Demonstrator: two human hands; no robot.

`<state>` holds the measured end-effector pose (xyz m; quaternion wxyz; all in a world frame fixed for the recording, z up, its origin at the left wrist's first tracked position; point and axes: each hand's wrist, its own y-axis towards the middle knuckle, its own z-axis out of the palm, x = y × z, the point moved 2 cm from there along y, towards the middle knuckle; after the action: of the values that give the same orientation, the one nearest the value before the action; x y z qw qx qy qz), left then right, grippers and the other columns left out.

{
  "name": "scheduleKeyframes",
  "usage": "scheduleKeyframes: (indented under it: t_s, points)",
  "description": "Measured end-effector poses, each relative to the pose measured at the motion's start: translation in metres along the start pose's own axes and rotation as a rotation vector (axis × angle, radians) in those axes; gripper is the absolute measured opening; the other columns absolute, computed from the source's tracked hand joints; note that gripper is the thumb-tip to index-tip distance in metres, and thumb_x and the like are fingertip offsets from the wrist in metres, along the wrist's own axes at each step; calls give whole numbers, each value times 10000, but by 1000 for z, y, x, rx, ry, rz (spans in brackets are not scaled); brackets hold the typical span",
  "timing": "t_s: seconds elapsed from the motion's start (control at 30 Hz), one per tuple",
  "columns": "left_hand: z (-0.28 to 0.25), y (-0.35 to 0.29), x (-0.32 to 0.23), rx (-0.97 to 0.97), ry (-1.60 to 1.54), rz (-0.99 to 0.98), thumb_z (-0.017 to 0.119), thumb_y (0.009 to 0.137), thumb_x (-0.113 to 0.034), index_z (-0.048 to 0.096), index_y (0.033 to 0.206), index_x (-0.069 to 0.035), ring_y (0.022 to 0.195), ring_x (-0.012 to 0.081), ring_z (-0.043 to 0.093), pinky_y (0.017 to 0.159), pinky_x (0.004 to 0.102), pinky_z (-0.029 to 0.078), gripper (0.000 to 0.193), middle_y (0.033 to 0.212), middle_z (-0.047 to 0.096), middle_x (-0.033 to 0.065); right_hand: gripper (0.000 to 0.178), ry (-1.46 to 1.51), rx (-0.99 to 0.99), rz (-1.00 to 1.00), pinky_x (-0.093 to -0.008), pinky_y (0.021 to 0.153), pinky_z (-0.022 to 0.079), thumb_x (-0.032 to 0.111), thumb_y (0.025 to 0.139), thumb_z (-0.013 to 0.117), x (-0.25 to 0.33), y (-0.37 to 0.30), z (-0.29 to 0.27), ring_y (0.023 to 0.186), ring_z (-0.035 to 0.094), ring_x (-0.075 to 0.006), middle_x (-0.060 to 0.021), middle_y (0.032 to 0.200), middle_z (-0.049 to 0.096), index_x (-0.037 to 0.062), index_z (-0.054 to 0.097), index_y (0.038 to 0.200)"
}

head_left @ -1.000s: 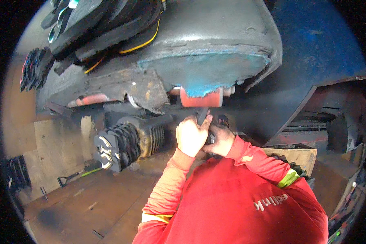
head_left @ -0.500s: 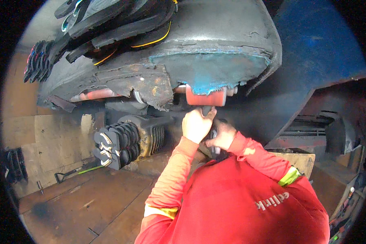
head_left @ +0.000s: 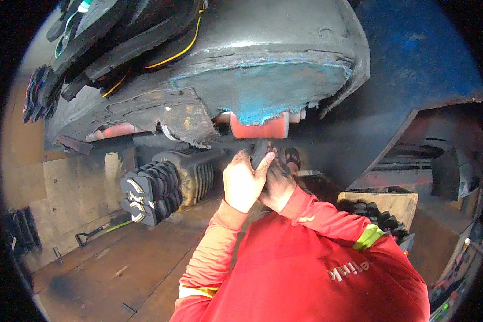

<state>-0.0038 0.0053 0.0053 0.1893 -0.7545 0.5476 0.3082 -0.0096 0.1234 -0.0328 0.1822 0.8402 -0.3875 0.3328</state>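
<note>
My left hand and my right hand are close together in front of the machine, both closed round a dark flip-flop. Only a dark end of it shows, upright between my fingers; the rest is hidden by the hands. Just beyond that end is a red-orange sanding roller, with a small gap between them. Black dust covers the fingers of my right hand. Over the roller hangs a ragged blue-grey flap on the machine's grey hood.
Large black flip-flops rest on the hood at upper left. Stacked flip-flops stand on a ribbed support left of my hands. A wooden-sided box of dark pieces is at right. A long-handled tool lies by the left wall.
Both hands have moved slightly left and down, leaving a wider gap between the flip-flop and the roller. My right hand has come in closer to the left one. The whole view has shifted.
</note>
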Motion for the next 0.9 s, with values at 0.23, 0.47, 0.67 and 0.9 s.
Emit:
scheduleKeyframes:
  t_s: [0.23,0.47,0.67,0.9]
  points:
    - [10,10,-2,30,30,38,721,856,-489,628,728,40,658,430,658,586,471,517,552,713,639,258,825,86,124,-12,-519,1142,334,319,785,746,-6,0,-18,1369,376,-497,-348,1459,369,-20,379,1443]
    - [6,-4,-16,21,-24,27,731,866,-432,624,756,39,686,437,658,597,468,511,496,739,644,260,826,-123,93,1,-551,1127,350,275,825,703,-13,-9,-12,1383,336,-536,-371,1488,320,-36,303,1478]
    - [3,-8,-19,-32,-180,-5,730,870,-412,635,816,30,699,432,660,613,472,517,455,770,657,245,864,-240,-50,-177,-536,1173,293,268,853,686,-2,-12,-23,1412,235,-587,-413,1509,247,-42,223,1514]
    - [4,4,-16,88,-19,-105,730,872,-391,685,931,36,739,422,678,637,463,527,433,815,677,238,817,4,501,108,-505,1185,284,292,886,631,-3,3,-26,1427,201,-582,-416,1530,194,-54,231,1509]
